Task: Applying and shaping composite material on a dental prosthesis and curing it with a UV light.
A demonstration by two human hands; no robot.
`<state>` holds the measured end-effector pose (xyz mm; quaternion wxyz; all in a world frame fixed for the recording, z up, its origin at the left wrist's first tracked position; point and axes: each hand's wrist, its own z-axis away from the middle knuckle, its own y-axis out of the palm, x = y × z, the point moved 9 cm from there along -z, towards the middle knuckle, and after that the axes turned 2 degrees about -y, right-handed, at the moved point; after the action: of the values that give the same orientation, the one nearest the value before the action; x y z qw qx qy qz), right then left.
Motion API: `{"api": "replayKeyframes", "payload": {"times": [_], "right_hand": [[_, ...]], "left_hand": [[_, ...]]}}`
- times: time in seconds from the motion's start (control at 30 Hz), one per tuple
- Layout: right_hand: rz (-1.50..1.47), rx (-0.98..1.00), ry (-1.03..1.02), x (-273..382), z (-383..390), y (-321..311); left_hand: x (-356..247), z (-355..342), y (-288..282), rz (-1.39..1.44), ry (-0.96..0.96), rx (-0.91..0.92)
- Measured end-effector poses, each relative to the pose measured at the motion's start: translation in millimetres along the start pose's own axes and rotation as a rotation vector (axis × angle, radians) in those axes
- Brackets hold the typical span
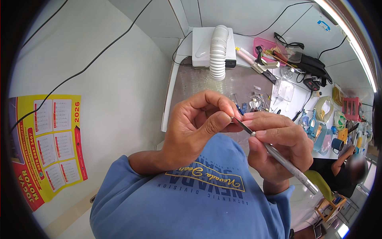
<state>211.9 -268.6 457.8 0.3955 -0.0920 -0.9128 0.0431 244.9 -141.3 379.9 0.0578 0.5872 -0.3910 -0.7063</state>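
Both hands are raised in front of my blue shirt, close together. My right hand (280,143) grips a silver craft knife (284,160) with a knurled metal handle. Its narrow pointed blade runs up and left to the fingertips of my left hand (199,129). That hand is closed in a pinch, thumb against forefinger, at the blade's tip. Whatever sits in the pinch is too small and covered to name. Just behind the fingertips lies a dark blue slim tool (239,108), partly hidden by my right fingers.
Beyond my hands is a grey work mat (191,85) with loose small tools and bits (258,101). A white box (202,49) with a ribbed white hose (218,55) stands behind. A pink basket (264,44) and bottles crowd the right bench. Another person (338,175) sits far right.
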Motion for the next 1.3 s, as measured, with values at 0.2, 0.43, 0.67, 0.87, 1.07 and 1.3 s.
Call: {"api": "replayKeyframes", "payload": {"times": [0.2, 0.43, 0.67, 0.87, 1.07, 1.3], "right_hand": [[0.021, 0.024, -0.033, 4, 0, -1], [0.054, 0.067, -0.033, 6, 1, -1], [0.195, 0.158, -0.065, 13, -3, 3], [0.399, 0.117, -0.183, 23, 6, 6], [0.306, -0.191, 0.119, -6, 31, -28], [0.042, -0.171, 0.276, -23, 38, -35]], "left_hand": [[1, 0, 2, 0.032, -0.029, 0.003], [-1, 1, 3, -0.021, -0.006, -0.006], [-11, 1, 3, -0.281, 0.086, -0.023], [-9, -1, 3, -0.169, 0.144, -0.05], [1, -3, -6, -0.182, 0.029, -0.082], [14, -7, 0, -0.077, -0.129, -0.088]]}}
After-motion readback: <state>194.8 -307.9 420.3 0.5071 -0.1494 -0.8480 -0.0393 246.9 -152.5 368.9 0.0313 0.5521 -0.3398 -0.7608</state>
